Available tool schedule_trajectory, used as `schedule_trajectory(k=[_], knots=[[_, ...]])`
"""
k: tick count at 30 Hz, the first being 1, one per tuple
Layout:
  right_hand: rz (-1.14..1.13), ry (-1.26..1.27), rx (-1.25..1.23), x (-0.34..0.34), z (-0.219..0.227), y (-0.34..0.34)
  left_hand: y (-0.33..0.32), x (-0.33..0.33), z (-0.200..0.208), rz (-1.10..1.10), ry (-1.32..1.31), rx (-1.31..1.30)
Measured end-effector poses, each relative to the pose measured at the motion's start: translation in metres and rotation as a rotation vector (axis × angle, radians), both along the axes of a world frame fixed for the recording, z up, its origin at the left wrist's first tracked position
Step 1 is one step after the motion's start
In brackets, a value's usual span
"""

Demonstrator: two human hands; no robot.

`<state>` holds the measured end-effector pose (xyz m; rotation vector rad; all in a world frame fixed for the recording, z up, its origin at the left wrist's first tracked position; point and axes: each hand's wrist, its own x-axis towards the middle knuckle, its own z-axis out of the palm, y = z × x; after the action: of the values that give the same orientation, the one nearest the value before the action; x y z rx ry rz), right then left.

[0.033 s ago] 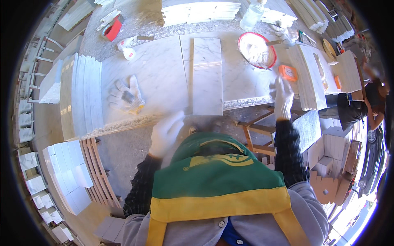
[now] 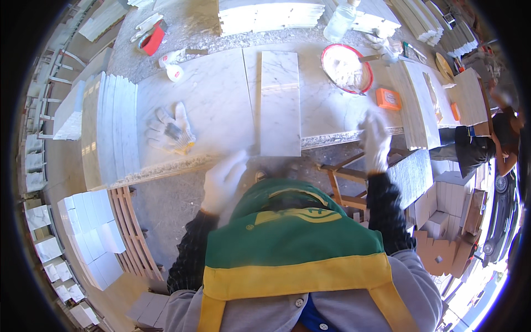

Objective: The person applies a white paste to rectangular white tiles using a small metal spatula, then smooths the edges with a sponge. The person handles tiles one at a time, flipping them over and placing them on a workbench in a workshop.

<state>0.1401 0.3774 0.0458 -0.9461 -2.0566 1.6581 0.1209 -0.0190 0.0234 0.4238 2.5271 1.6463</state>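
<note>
My left hand (image 2: 223,181), in a white glove, hangs just off the table's near edge with its fingers stretched out. Its fingertips point toward the near left corner of a long white-grey marble strip (image 2: 280,119), a small gap apart. This strip lies lengthwise away from me and juts slightly over the edge. My right hand (image 2: 376,145), also white-gloved, is over the table's edge on the right, below an orange box (image 2: 388,99). Motion blurs its fingers; nothing held can be made out. A red-rimmed bowl (image 2: 369,77) of white paste holds a putty knife (image 2: 369,57).
A loose work glove (image 2: 172,130) lies on the marble slab left of the strip. Stacked tiles (image 2: 119,124) stand at the left and more (image 2: 414,105) at the right. A spray bottle (image 2: 174,72) lies behind. A wooden trestle (image 2: 345,182) stands below; another person (image 2: 478,146) is at far right.
My right hand has drawn back toward me and slightly left, away from the orange box. My left hand and the marble strip stay almost where they were.
</note>
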Motion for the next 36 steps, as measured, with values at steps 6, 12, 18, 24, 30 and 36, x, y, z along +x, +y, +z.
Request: schedule_trajectory(k=[6, 12, 18, 24, 30, 36], knots=[[0.516, -0.118, -0.397, 0.038, -0.046, -0.104, 0.018, -0.013, 0.016, 0.097, -0.408, 0.220], [0.304, -0.118, -0.602, 0.008, -0.017, -0.138, 0.028, -0.048, 0.019, 0.036, -0.762, 0.394], [0.417, -0.077, -0.797, 0.007, 0.023, -0.148, 0.051, -0.098, -0.020, -0.232, -0.850, 0.612], [0.481, -0.043, -0.543, 0.014, 0.007, -0.150, 0.054, -0.069, 0.001, -0.160, -0.746, 0.538], [0.480, 0.152, -0.324, 0.015, 0.034, -0.152, 0.049, -0.045, 0.013, -0.232, -0.719, 0.733], [0.373, 0.182, -0.220, 0.001, 0.060, -0.159, 0.048, -0.028, 0.040, -0.214, -0.634, 0.673]])
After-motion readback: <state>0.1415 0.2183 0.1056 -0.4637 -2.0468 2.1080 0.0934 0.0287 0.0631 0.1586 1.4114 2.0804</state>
